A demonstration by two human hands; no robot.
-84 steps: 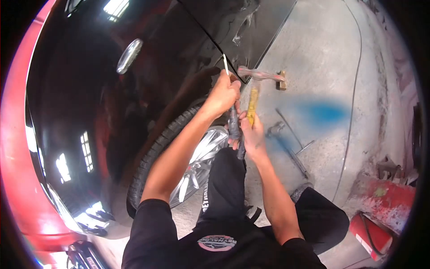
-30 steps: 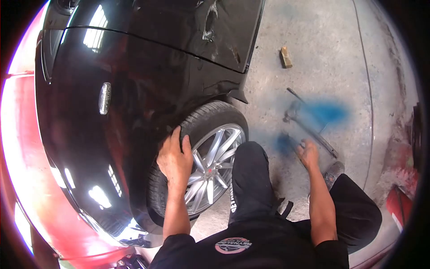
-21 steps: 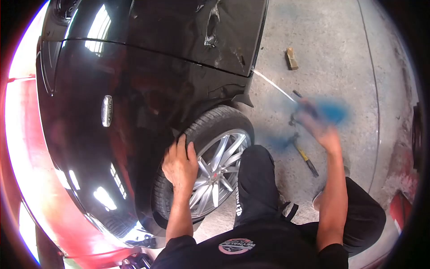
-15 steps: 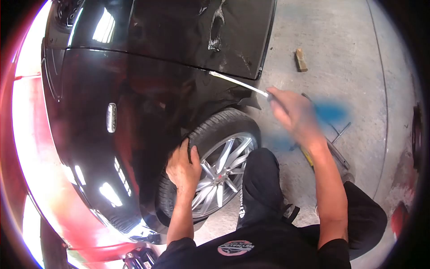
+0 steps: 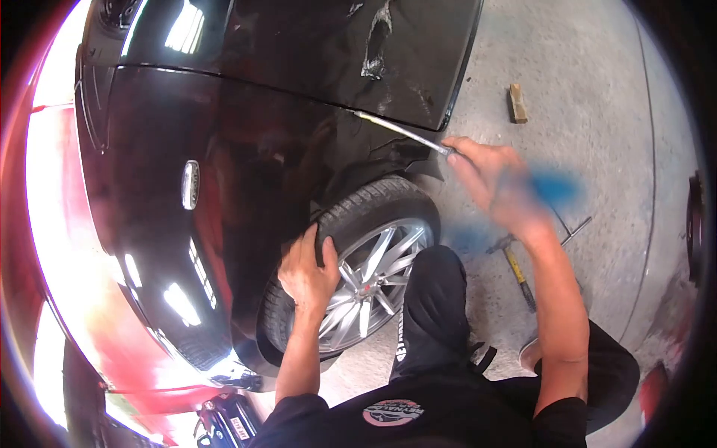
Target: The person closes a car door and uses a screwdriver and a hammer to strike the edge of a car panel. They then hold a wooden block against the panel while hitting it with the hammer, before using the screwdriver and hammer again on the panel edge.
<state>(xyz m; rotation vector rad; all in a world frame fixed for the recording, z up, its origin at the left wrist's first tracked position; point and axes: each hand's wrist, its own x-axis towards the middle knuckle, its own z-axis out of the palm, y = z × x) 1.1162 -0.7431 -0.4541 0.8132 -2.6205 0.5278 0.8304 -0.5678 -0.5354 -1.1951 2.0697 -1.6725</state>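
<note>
My right hand [image 5: 489, 183] is closed around the handle end of a long, slim metal pry bar [image 5: 403, 132]; the grip itself is mostly hidden. The bar's pale tip lies at the seam between the black car's front fender [image 5: 254, 149] and its dented door [image 5: 299, 52]. My left hand [image 5: 308, 272] rests on the tread and sidewall of the front tire [image 5: 373, 201], thumb apart from the fingers. Beneath that hand is the silver multi-spoke wheel [image 5: 366, 291]. Near the wheel arch the fender's edge is bent and torn.
A hammer with a yellow and black handle [image 5: 519, 276] lies on the concrete floor [image 5: 582, 89] beside my knee, near a thin metal cross-shaped tool [image 5: 575, 230]. Farther off sits a small wooden block [image 5: 517, 104]. A torn, wrinkled gash [image 5: 377, 41] marks the door.
The view has shifted slightly, and my right forearm is a little farther right, showing more of the hammer. The bar's tip stays at the seam; my left hand remains on the tire.
</note>
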